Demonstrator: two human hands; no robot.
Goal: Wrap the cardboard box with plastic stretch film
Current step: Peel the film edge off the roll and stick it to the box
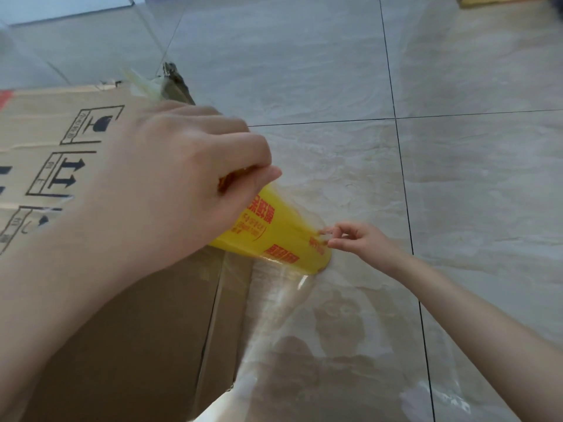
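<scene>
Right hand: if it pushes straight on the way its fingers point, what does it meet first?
The right hand points at the yellow film roll, its fingers pinching the lower end, so the roll comes first; the cardboard box seems to lie beyond, though depth is unclear.

Floor (335, 71) is showing large glossy beige marble-look tiles, dark grout lines (393, 95) crossing it. Pale light is glaring top left.

- Floor (320, 71): large glossy tiles, beige-grey with marbling.
- Grout lines (393, 102): thin and dark, crossing right of centre.
- Pale strip (61, 7): along the top left edge, blurred.
- Tan object (499, 0): cut off at the top right.
</scene>
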